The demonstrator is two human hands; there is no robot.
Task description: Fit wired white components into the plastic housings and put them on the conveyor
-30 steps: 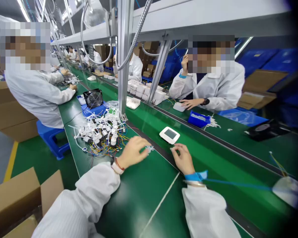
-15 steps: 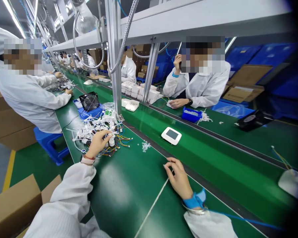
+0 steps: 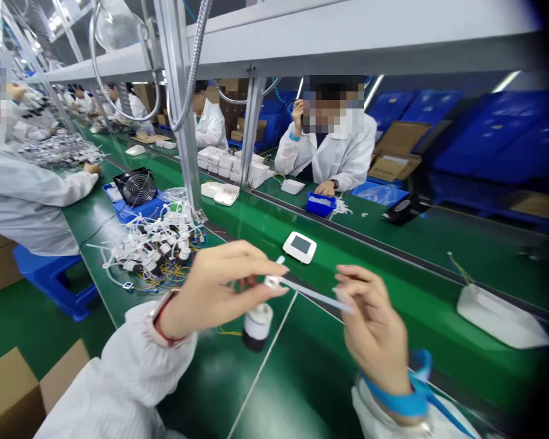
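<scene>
My left hand (image 3: 224, 286) pinches a small white fitting between thumb and fingers, above the work table (image 3: 219, 378). Just below it hangs a small motor (image 3: 257, 326) with a white top and a black base, a yellow wire beside it. A thin whitish tube (image 3: 318, 297) runs from the fitting across to my right hand (image 3: 377, 329). The fingers of my right hand are closed at the tube's far end, slightly blurred. To the left lies a pile of similar motors (image 3: 160, 244) with white tubes and coloured wires.
A white device with a grey screen (image 3: 299, 247) lies on the green conveyor (image 3: 370, 292). Beyond it a co-worker (image 3: 329, 146) sits near a blue bin (image 3: 320, 204). A black fan (image 3: 137, 186) stands behind the pile. A metal post (image 3: 178, 116) rises at the table's edge.
My left hand has come from the pile to the middle with a motor and tube. My right hand has risen and closed on the tube's end. The view has turned right.
</scene>
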